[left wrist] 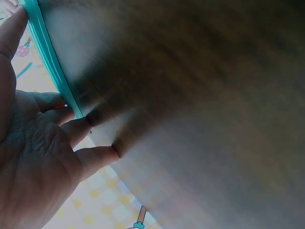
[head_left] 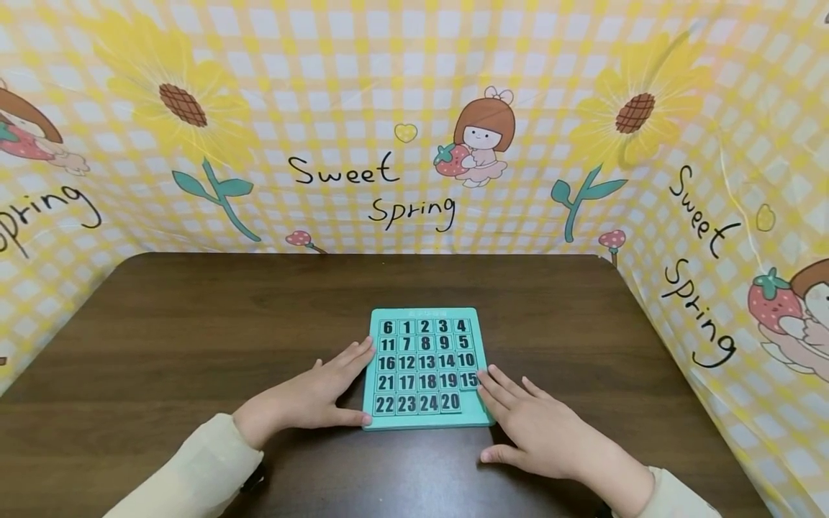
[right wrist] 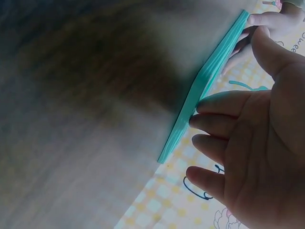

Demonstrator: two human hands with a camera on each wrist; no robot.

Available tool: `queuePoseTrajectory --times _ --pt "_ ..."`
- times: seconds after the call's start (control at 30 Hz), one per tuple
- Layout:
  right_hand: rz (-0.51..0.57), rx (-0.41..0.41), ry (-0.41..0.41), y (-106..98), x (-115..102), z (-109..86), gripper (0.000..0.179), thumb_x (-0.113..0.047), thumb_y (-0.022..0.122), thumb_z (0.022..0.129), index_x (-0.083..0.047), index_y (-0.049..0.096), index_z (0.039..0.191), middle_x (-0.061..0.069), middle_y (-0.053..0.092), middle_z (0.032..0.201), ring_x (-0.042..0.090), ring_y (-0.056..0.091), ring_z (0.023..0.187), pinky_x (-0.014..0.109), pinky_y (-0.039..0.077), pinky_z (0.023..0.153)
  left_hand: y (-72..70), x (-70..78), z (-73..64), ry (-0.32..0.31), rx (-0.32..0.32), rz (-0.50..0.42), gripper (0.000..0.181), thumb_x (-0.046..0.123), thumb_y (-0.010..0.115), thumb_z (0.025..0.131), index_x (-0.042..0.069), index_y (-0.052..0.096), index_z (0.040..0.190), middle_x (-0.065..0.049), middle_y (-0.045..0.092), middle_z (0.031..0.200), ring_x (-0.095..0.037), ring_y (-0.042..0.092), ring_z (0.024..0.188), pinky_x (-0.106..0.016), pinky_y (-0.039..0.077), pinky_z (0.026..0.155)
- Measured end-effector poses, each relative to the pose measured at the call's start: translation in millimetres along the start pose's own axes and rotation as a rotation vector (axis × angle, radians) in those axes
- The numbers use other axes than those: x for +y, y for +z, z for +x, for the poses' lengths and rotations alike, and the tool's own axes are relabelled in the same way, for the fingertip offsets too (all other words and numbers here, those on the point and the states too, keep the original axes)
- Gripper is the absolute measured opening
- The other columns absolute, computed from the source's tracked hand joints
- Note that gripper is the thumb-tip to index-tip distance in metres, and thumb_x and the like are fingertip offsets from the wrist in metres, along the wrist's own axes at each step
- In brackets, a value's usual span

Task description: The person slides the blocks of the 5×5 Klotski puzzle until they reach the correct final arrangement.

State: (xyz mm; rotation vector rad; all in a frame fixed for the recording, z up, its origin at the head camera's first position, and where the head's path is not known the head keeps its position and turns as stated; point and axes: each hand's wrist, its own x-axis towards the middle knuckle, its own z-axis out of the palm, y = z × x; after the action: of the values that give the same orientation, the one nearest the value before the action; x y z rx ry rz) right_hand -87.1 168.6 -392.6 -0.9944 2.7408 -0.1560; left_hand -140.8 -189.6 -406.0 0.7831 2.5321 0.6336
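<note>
A turquoise number sliding puzzle (head_left: pixel 424 314) lies flat on the table, its black-numbered tiles in five rows. The top row reads 6, 1, 2, 3, 4; the bottom row reads 22, 23, 24, 20, with a gap at the lower right corner. Along the frame's left side my left hand (head_left: pixel 311 394) rests its straight fingers, thumb at the lower left corner. My right hand (head_left: pixel 540 428) has extended fingertips at the right edge beside the 15 tile (head_left: pixel 468 380), thumb spread near the table. Both wrist views show the puzzle's turquoise side edge (right wrist: pixel 200 90) by the fingertips.
The dark wood table (head_left: pixel 259 302) extends around the puzzle on all sides. Behind it and along both sides hangs a yellow checked cloth (head_left: pixel 337 93) printed with sunflowers and lettering. Light sleeves (head_left: pixel 194 467) cover my forearms.
</note>
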Motion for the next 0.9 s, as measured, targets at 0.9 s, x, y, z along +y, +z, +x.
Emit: queuePoseTrajectory --times 0.9 --pt "-0.111 0.002 -0.102 5 -12 -6.8 0.089 -0.074 0.036 0.092 -0.01 0.035 0.155 0.004 0.026 0.165 0.023 0.022 0.154 0.055 0.033 0.115 -1.4 2.9 -1.2 -0.012 -0.005 -0.024 0.103 0.056 0.069 0.087 0.01 0.012 0.161 -0.005 0.002 0.169 -0.033 0.006 0.156 -0.08 0.013 0.107"
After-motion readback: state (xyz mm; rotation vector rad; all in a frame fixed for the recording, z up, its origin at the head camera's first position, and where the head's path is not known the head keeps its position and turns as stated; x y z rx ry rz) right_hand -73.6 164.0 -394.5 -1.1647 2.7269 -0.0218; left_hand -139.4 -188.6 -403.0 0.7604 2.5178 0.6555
